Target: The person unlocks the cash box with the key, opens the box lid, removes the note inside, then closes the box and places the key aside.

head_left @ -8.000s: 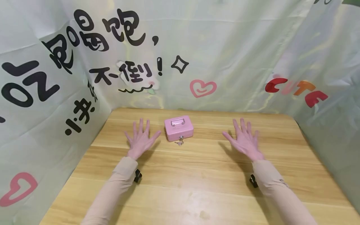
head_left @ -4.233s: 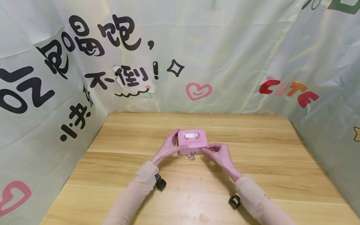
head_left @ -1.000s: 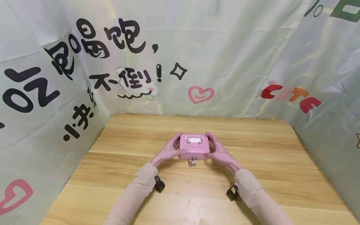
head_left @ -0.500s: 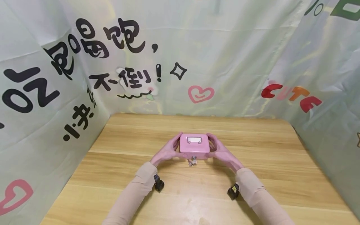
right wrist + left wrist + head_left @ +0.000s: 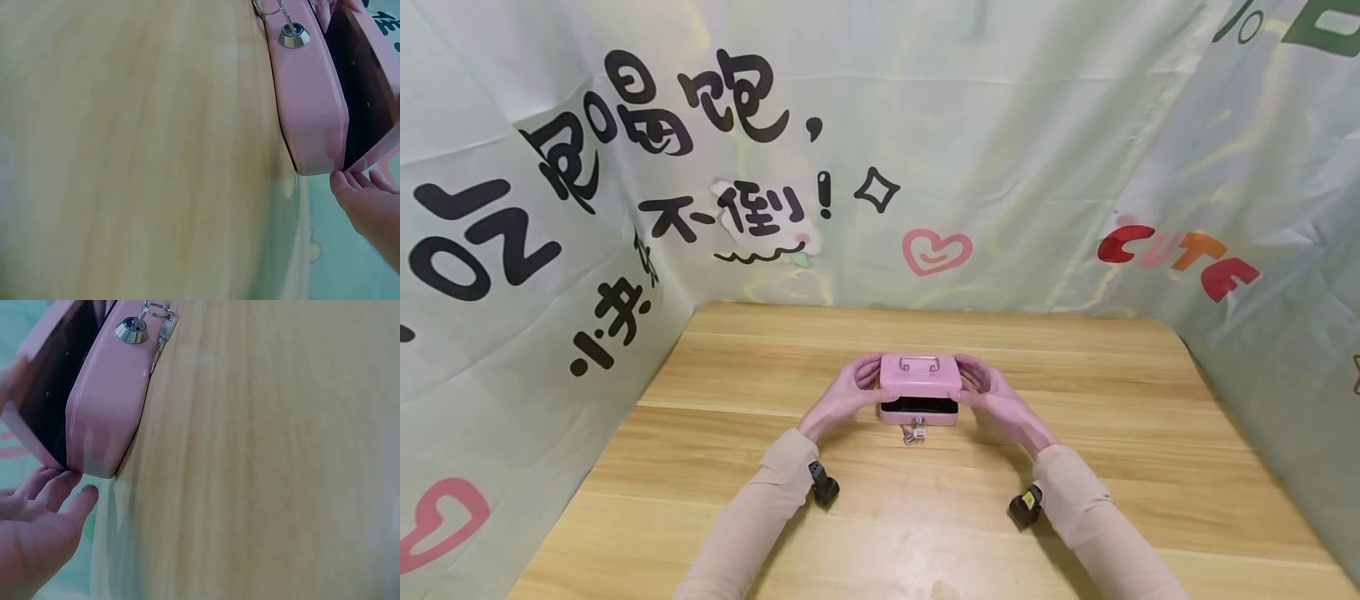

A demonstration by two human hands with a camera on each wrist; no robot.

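A pink metal cash box sits on the table, its lid raised partway, with a dark gap showing along the front. My left hand holds the lid at its left side, thumb on the front edge and fingers along the side. On the opposite side my right hand grips the lid likewise. Both wrist views show fingers at the box's rear corners, by the hinge. A key stands in the round silver lock on the front, and a ring with another key hangs from it. The box's contents are hidden in shadow.
The wooden table extends all around the box. Pale printed cloth stands behind it and at both sides. A small black camera is strapped at each wrist, the left camera and the right camera.
Earlier both hands lay apart from the box; they then took hold of it, and it sat nearer and straighter. In the last half second the lid's front edge has risen.
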